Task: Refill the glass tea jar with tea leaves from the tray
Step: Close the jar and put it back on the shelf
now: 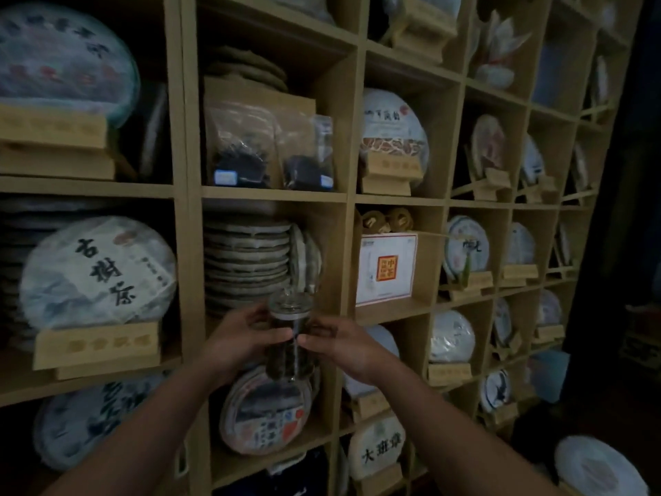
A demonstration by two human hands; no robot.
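Note:
A tall glass tea jar (pixel 289 347) with a clear glass lid stands upright in mid-air in front of a wooden shelf wall. Dark tea leaves fill its lower part. My left hand (pixel 238 343) wraps the jar's left side and my right hand (pixel 341 347) grips its right side. The jar is level with the edge of a shelf compartment (pixel 272 209) that holds a stack of paper-wrapped tea cakes. No tray is in view.
The wooden shelf wall (pixel 352 198) fills the view, with round wrapped tea cakes on small wooden stands. Clear bags of dark tea (pixel 239 152) sit in the compartment above. A white box (pixel 386 268) stands to the right. A tea cake (pixel 266 413) leans just below the jar.

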